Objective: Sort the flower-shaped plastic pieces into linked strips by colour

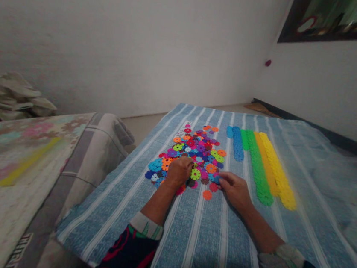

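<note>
A heap of flower-shaped plastic discs (201,148) in mixed colours lies on a blue-and-white striped cloth (205,240). My left hand (179,171) rests in the near part of the heap, its fingers curled together; whatever they may hold is hidden. At the heap's right edge, the thumb and fingers of my right hand (236,191) pinch a blue flower disc (216,179). A lime green disc (195,174) lies between the hands. One orange disc (207,195) sits on the cloth just below the heap.
Right of the heap lie rows of overlapping discs: blue (238,145), green (259,173), orange (267,165) and yellow (279,173). Clear plastic bags (350,179) lie at the far right. A bed-like surface (39,169) with a yellow strip (30,162) stands on the left.
</note>
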Action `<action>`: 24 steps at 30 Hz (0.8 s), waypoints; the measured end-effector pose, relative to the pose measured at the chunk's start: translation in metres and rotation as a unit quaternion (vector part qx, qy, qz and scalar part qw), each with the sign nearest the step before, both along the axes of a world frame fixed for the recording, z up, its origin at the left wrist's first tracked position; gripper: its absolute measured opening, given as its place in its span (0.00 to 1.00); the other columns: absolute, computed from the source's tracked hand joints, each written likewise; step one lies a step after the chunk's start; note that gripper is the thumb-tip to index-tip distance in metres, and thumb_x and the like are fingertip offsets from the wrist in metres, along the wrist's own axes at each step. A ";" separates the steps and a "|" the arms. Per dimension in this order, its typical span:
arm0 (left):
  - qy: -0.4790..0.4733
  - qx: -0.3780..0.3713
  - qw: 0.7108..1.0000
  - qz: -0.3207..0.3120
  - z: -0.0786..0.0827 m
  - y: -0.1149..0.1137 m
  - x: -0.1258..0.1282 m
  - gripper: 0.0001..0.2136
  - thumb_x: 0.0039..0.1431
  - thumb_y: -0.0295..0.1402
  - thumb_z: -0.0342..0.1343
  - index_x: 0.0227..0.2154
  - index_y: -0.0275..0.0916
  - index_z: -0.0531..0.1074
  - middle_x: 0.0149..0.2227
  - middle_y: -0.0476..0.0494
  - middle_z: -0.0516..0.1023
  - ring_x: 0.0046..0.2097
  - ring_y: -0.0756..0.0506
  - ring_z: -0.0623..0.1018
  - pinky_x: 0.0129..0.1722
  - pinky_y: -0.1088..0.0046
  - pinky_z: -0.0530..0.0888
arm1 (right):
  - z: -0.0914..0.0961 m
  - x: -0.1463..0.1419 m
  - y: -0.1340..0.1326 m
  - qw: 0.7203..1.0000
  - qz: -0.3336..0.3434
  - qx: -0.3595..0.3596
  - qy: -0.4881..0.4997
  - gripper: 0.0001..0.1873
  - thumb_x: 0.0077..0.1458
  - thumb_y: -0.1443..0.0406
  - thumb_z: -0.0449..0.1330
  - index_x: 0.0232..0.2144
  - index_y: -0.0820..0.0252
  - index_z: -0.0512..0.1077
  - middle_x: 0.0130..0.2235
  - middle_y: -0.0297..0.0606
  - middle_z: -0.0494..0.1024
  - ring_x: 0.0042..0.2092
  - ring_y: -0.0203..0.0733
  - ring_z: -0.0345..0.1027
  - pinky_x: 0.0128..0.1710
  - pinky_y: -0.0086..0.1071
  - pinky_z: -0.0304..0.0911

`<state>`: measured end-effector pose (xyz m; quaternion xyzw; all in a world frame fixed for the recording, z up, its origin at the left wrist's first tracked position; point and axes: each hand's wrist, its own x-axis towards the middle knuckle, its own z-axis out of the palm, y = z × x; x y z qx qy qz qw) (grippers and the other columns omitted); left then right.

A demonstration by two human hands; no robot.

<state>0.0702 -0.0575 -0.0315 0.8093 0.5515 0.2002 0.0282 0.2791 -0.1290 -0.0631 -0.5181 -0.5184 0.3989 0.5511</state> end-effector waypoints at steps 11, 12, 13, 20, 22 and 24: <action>-0.024 -0.023 0.998 -0.046 0.014 0.001 -0.014 0.12 0.58 0.24 0.49 0.34 0.39 0.78 0.37 0.42 0.80 0.40 0.45 0.77 0.41 0.71 0.71 | 0.001 -0.001 0.000 1.000 0.005 -0.004 0.002 0.13 0.47 0.59 0.60 0.33 0.59 0.79 0.32 0.36 0.81 0.31 0.40 0.75 0.32 0.33 0.74; -0.047 -0.038 0.997 -0.049 0.017 0.000 -0.020 0.11 0.57 0.25 0.50 0.32 0.39 0.78 0.36 0.44 0.80 0.39 0.46 0.77 0.40 0.72 0.70 | 0.001 -0.001 0.000 1.000 0.005 -0.006 0.003 0.13 0.47 0.59 0.60 0.34 0.59 0.79 0.32 0.36 0.81 0.31 0.40 0.75 0.32 0.33 0.74; -0.064 -0.055 0.995 -0.045 0.020 0.000 -0.027 0.10 0.55 0.25 0.51 0.31 0.40 0.78 0.34 0.46 0.80 0.38 0.47 0.77 0.38 0.73 0.70 | 0.001 -0.001 0.000 1.000 0.006 -0.007 0.003 0.13 0.47 0.59 0.60 0.34 0.59 0.79 0.32 0.36 0.81 0.31 0.40 0.75 0.32 0.33 0.74; -0.044 -0.199 0.977 -0.055 0.036 -0.008 -0.041 0.04 0.47 0.33 0.59 0.22 0.38 0.75 0.21 0.52 0.72 0.26 0.50 0.69 0.27 0.75 0.60 | 0.001 -0.001 0.000 1.000 -0.008 -0.007 -0.002 0.13 0.47 0.60 0.61 0.34 0.59 0.79 0.31 0.35 0.81 0.29 0.39 0.75 0.32 0.34 0.74; -0.013 -0.208 0.977 -0.048 0.040 -0.013 -0.037 0.05 0.43 0.33 0.62 0.20 0.39 0.74 0.20 0.53 0.69 0.24 0.51 0.67 0.26 0.74 0.58 | 0.001 -0.001 0.000 1.000 -0.009 -0.007 -0.001 0.12 0.47 0.60 0.60 0.34 0.59 0.79 0.30 0.34 0.81 0.28 0.39 0.75 0.31 0.34 0.73; 0.007 -0.212 0.977 -0.037 0.045 -0.017 -0.034 0.06 0.40 0.33 0.64 0.19 0.39 0.72 0.19 0.54 0.68 0.24 0.51 0.65 0.25 0.74 0.56 | 0.001 -0.001 0.000 1.000 -0.008 -0.007 0.003 0.12 0.47 0.60 0.61 0.34 0.58 0.79 0.30 0.34 0.81 0.28 0.39 0.75 0.31 0.33 0.73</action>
